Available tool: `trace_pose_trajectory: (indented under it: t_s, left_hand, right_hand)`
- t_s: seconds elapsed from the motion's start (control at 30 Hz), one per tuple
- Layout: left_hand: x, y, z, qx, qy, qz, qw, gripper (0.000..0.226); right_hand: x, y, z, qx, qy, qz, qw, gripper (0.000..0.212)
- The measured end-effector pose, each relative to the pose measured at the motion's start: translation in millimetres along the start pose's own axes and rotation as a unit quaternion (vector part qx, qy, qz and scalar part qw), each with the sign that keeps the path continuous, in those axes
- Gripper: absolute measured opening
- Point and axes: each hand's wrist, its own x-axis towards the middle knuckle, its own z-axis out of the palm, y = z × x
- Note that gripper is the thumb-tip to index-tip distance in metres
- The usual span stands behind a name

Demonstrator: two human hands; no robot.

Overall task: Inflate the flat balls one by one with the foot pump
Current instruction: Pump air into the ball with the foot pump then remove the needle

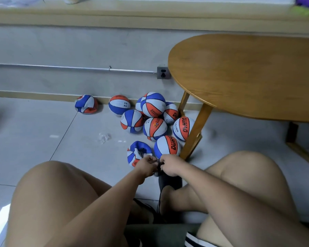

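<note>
A flat blue, white and orange ball [135, 154] lies crumpled on the floor just in front of my hands. My left hand [146, 165] and my right hand [169, 165] meet over a small dark part, seemingly the pump hose end, and both pinch it. The black foot pump [169, 180] sits on the floor under my right hand, with my foot beside it. Several inflated balls [154, 128] are piled near the wall by the table leg. Another flat ball [86, 104] rests against the baseboard at the left.
A round wooden table [248, 73] stands at the right, its leg [194, 132] touching the ball pile. A wall socket [162, 73] and a metal conduit run along the grey wall. A clear plastic scrap [103, 137] lies on the tiled floor. My bare knees frame the view.
</note>
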Motion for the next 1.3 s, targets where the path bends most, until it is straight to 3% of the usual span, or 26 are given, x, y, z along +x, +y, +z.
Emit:
trace_pose_trajectory:
  t_s: [0.13,0.27,0.37,0.5,0.63,0.73,0.83,0.97,1.17,1.3]
  left_hand:
    - [2,-3,13,-0.035,-0.001,-0.007,0.999,0.012]
    - [5,7,13,-0.073,0.011,0.009,0.997,0.005]
    - [6,23,6,-0.082,0.023,0.027,0.996,0.01]
    - [8,11,4,-0.008,0.059,0.044,0.997,0.008]
    - [9,2,8,-0.011,0.072,0.049,0.996,0.004]
    - [16,0,9,0.001,0.089,0.035,0.995,0.001]
    - [25,-7,8,0.017,0.086,0.009,0.996,0.005]
    - [41,-15,11,0.02,0.102,-0.025,0.994,0.006]
    - [46,-30,16,0.035,0.108,-0.065,0.991,0.005]
    - [43,-46,8,0.051,0.114,-0.089,0.988,0.007]
  right_hand:
    - [9,13,-13,0.008,0.056,0.041,0.998,0.034]
    - [19,22,3,0.207,0.036,0.081,0.974,0.012]
    - [22,9,8,0.33,0.05,0.11,0.936,0.018]
    - [25,11,3,0.339,0.075,0.091,0.933,0.011]
    - [28,14,12,0.403,0.066,0.111,0.906,0.025]
    - [35,14,20,0.373,0.067,0.093,0.921,0.024]
    - [31,9,14,0.262,0.05,0.089,0.96,0.023]
    - [28,6,8,0.157,0.063,0.07,0.983,0.025]
    - [42,27,22,0.143,0.053,0.092,0.984,0.024]
    - [57,29,46,0.171,0.011,0.084,0.982,0.039]
